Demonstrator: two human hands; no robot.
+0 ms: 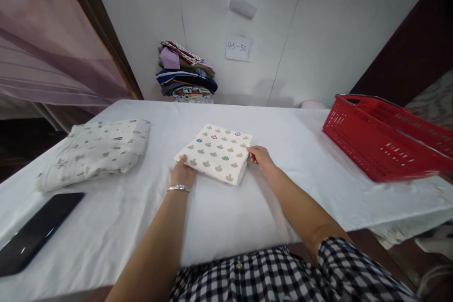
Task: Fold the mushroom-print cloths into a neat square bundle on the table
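Note:
A folded cream cloth (215,151) printed with grey, red, blue and green mushroom shapes lies in the middle of the white-covered table. My left hand (183,173), with a silver bracelet at the wrist, pinches its near left corner, thumb on top and fingers hidden beneath. At the right edge, my right hand (261,156) grips the cloth between thumb and fingers. A second cloth (102,151), white with small dark and green prints, lies loosely folded to the left.
A red plastic basket (382,146) stands at the table's right end. A black phone (38,231) lies at the near left. Behind the table rises a stack of folded clothes (187,75) against the wall. The white tablecloth (226,226) covers the table.

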